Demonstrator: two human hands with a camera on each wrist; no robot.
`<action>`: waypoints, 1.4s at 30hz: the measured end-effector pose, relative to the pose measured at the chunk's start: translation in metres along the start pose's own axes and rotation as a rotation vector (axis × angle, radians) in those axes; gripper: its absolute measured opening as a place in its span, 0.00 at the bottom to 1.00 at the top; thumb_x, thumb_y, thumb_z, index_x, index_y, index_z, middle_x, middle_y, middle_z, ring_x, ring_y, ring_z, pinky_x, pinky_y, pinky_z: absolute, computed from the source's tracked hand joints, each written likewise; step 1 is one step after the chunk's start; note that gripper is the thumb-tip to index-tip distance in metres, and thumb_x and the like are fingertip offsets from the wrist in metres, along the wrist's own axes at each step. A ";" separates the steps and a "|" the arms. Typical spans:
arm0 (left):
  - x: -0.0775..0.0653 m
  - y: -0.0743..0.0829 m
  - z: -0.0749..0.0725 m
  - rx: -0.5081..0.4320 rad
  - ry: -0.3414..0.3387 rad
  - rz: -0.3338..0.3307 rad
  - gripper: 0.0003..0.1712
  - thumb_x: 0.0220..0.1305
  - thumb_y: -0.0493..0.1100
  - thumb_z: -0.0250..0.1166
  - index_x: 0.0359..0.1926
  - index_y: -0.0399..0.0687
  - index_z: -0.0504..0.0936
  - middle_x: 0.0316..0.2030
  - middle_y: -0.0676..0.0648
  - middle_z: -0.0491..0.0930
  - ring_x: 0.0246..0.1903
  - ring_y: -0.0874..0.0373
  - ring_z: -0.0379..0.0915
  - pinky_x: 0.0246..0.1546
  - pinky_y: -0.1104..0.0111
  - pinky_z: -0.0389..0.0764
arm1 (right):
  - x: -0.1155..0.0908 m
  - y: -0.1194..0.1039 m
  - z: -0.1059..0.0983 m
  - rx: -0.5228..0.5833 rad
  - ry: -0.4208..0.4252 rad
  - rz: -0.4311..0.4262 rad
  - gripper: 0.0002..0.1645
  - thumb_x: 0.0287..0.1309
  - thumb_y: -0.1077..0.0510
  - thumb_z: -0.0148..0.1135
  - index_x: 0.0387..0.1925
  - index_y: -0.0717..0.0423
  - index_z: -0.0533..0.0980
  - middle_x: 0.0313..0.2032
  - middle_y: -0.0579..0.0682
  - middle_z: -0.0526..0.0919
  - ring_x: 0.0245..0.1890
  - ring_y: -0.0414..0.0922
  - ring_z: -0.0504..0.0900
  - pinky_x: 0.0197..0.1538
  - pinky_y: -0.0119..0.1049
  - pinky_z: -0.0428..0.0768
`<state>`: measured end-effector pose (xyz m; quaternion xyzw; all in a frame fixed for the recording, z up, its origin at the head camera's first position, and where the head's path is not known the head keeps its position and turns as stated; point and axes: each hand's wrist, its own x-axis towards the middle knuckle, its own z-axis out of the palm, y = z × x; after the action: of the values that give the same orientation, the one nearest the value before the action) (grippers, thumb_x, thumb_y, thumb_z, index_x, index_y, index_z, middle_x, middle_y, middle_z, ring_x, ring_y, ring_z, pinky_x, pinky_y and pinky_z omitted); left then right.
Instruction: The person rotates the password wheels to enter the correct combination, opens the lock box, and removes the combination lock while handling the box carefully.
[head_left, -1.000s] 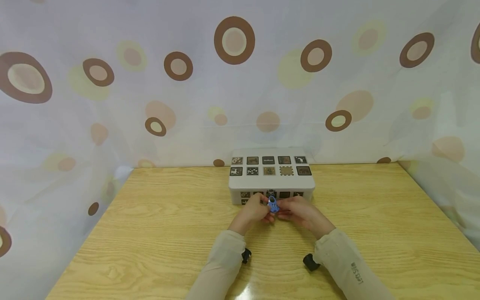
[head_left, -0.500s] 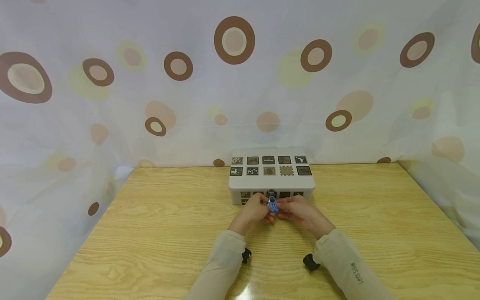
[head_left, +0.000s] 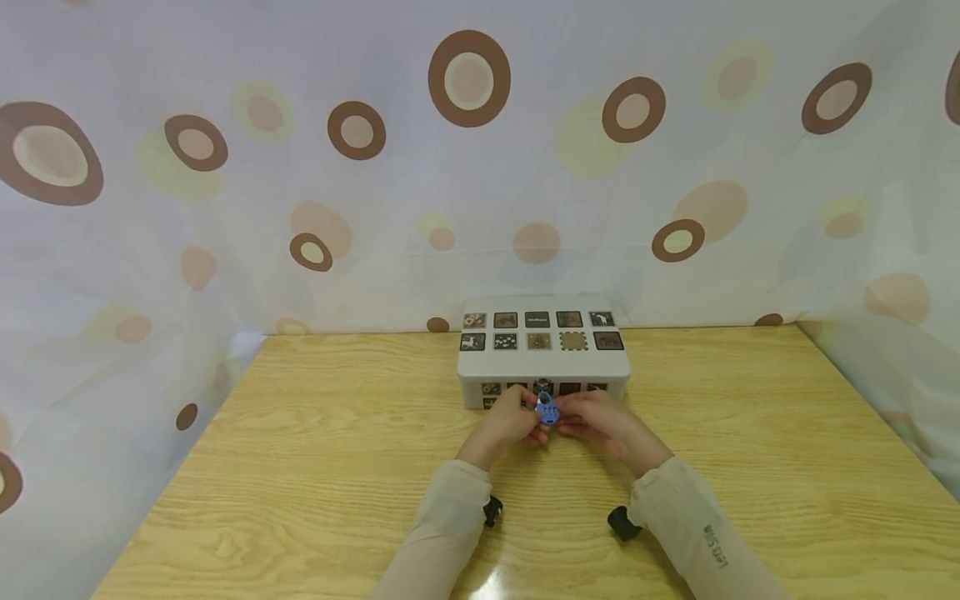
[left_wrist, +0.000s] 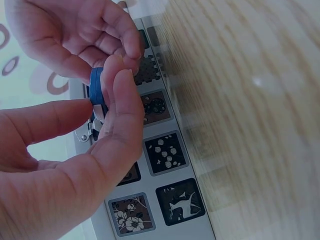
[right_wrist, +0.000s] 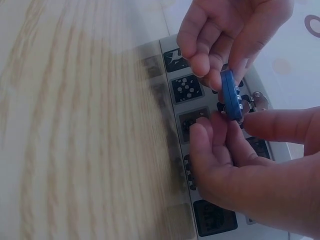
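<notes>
A small blue combination padlock (head_left: 549, 412) hangs by its shackle at the clasp on the front of a white box (head_left: 543, 364). Three dials show on its face. From the left, my left hand (head_left: 512, 419) pinches the padlock between thumb and fingers; the left wrist view shows the lock body (left_wrist: 96, 86) edge-on there. My right hand (head_left: 606, 421) holds the other side, with thumb and fingertips at the end of the lock body (right_wrist: 230, 95) near the dials. The metal clasp (right_wrist: 252, 101) behind it is partly covered by the hands.
The box carries square picture prints on its lid and front, and its lid is down. It stands on a wood-grain table (head_left: 337, 433), close to a curtain (head_left: 390, 292) with circle patterns at the back. Both wrists wear black camera mounts.
The padlock has tilted slightly, so its dials show more plainly towards the head camera. Both hands keep almost the same place on it.
</notes>
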<state>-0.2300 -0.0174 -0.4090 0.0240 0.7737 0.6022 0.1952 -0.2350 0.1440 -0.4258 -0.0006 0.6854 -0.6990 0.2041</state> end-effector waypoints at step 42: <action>0.003 -0.003 0.000 0.007 -0.004 0.001 0.09 0.67 0.26 0.52 0.47 0.33 0.67 0.30 0.32 0.82 0.27 0.47 0.82 0.32 0.60 0.84 | 0.000 0.003 0.006 0.020 -0.011 -0.017 0.22 0.68 0.66 0.48 0.53 0.86 0.64 0.36 0.51 0.80 0.33 0.37 0.80 0.44 0.31 0.82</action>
<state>-0.2327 -0.0173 -0.4124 0.0262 0.7755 0.5995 0.1962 -0.2327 0.1387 -0.4284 -0.0080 0.6772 -0.7074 0.2021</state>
